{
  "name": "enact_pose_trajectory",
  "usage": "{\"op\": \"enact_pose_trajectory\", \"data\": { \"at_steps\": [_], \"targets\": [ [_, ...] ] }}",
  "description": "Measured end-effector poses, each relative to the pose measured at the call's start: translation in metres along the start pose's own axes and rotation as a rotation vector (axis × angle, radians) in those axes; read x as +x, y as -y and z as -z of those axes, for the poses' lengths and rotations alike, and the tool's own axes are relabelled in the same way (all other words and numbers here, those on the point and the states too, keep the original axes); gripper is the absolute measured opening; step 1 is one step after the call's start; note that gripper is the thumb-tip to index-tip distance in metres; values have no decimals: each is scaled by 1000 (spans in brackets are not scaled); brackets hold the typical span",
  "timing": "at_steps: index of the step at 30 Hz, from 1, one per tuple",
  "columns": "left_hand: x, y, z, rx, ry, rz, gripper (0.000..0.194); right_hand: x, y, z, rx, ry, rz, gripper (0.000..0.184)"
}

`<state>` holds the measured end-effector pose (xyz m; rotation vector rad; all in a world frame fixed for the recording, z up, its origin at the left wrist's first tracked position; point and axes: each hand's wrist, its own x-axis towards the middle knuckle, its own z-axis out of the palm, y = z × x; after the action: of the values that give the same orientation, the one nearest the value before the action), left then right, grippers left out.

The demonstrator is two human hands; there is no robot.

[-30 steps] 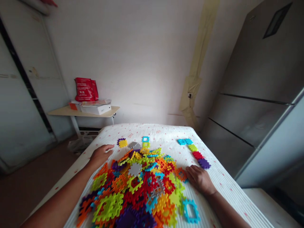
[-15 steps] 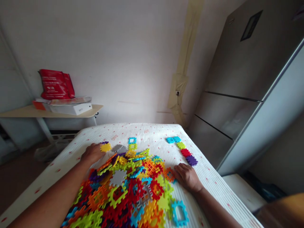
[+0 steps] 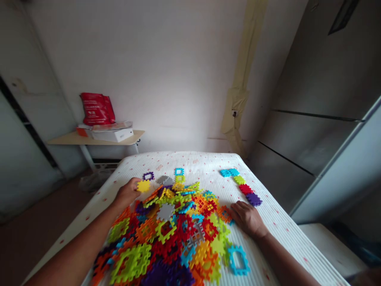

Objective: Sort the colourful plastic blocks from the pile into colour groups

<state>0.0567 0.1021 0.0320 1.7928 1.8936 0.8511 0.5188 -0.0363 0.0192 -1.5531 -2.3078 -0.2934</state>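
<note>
My left hand (image 3: 128, 192) pinches a yellow plastic interlocking tile (image 3: 143, 186) at its left edge, at the far left side of a heap of loose notched tiles. Just beyond it lies a purple frame tile (image 3: 148, 176), and a grey tile (image 3: 165, 180) is to its right. Resting on the cloth at the heap's right edge, my right hand (image 3: 248, 219) has loosely bent fingers, with no tile seen in it. Its fingertips are close to an orange window tile (image 3: 224, 214); whether they touch is unclear.
On the right, a bent row of joined tiles runs from blue to a purple tile (image 3: 254, 199). A blue frame tile (image 3: 179, 171) lies at the back, another blue frame (image 3: 238, 260) near my right forearm. A side table (image 3: 68, 138) bears boxes and a red bag (image 3: 97, 109). A fridge (image 3: 315, 135) stands right.
The view has swung left, so everything sits farther right. My left hand, with the yellow tile, has drawn slightly nearer me, uncovering the purple frame behind. The right hand stays by the heap.
</note>
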Motion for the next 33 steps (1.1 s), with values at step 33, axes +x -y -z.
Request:
{"op": "enact_pose_trajectory", "data": {
  "at_steps": [33],
  "targets": [
    [-171, -154, -14, -730, 364, 7, 29, 22, 155, 63, 537, -318, 46, 67]
  ]
}}
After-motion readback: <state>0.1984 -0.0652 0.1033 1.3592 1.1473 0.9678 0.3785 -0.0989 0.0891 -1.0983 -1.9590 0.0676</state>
